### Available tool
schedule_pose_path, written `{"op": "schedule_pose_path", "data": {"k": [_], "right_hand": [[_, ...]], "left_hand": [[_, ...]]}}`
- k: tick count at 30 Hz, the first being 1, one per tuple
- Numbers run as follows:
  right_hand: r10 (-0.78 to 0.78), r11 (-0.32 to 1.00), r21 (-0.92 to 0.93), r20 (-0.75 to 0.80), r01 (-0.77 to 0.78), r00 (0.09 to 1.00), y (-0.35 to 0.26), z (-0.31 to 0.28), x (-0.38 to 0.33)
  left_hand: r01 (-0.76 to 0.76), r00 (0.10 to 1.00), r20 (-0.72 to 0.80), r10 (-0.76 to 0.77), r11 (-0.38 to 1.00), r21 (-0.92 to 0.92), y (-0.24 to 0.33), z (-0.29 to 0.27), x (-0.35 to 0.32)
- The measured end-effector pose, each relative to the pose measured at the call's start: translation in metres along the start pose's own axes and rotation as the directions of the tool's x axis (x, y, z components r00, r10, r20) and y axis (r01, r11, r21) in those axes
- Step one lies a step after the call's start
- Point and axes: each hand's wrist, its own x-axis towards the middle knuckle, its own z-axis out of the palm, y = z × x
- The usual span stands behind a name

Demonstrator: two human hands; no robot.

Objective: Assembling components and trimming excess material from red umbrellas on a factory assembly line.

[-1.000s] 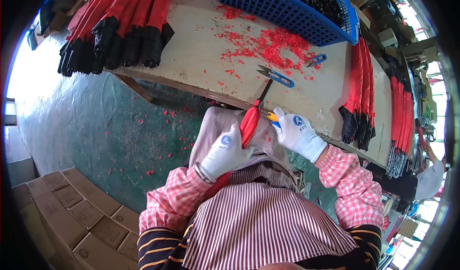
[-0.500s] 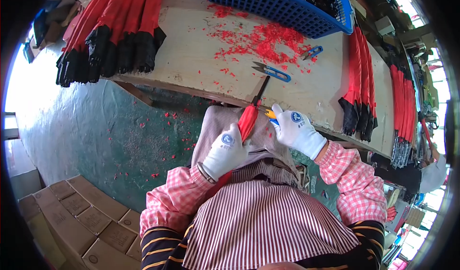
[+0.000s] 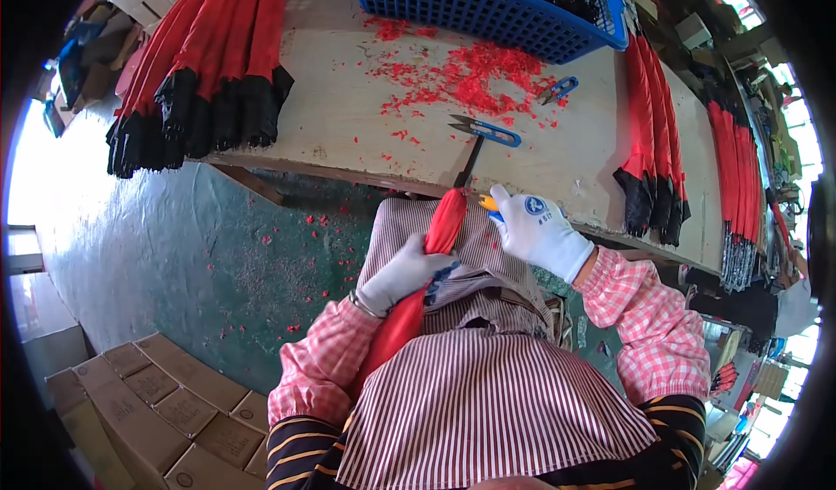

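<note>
A red umbrella (image 3: 448,218), furled, slants across my lap with its black shaft (image 3: 471,161) pointing up over the table's edge. My left hand (image 3: 404,272), in a white glove, is wrapped round the red cloth below its top end. Just right of that end, my gloved right hand (image 3: 539,230) grips a small tool (image 3: 489,204) with yellow and blue parts; the fingers cover most of it, so its kind is unclear. The tool's tip is close beside the gathered cloth. Blue-handled thread snips (image 3: 488,130) lie on the table by the shaft's end.
Red scraps (image 3: 488,77) litter the table (image 3: 331,124). A second pair of snips (image 3: 558,90) lies near a blue basket (image 3: 488,16) of black parts. Red-and-black umbrellas lie bundled at left (image 3: 222,72) and right (image 3: 644,133). Cardboard boxes (image 3: 157,394) stand lower left.
My left hand has turned over and slid slightly down the umbrella, its palm side now more toward the cloth. More red cloth shows below it. My right hand stays beside the top end.
</note>
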Motion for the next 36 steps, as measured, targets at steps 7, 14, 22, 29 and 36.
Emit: {"op": "schedule_pose_path", "data": {"k": [7,14,22,29,36], "right_hand": [[-0.045,0.989,0.128,-0.236,0.076,0.971,-0.010,-0.065,0.002],[0.321,0.919,-0.025,-0.530,-0.392,0.785,0.158,-0.023,-0.034],[0.375,0.834,-0.170,-0.522,-0.525,0.766,0.184,0.015,-0.037],[0.149,0.835,0.451,-0.738,0.316,0.658,0.063,-0.066,-0.043],[-0.126,0.657,0.506,-0.656,0.558,0.744,-0.043,-0.108,-0.030]], "left_hand": [[0.025,0.671,-0.158,0.724,0.191,0.981,0.004,0.046,-0.021],[-0.139,0.539,-0.050,0.841,0.147,0.979,0.026,0.080,-0.057],[-0.314,0.948,0.167,0.271,0.885,0.343,0.075,0.065,-0.085],[-0.076,0.913,0.405,0.039,0.994,0.076,0.091,0.036,-0.071],[-0.076,0.892,0.448,0.053,0.997,0.033,0.108,0.050,-0.054]]}}
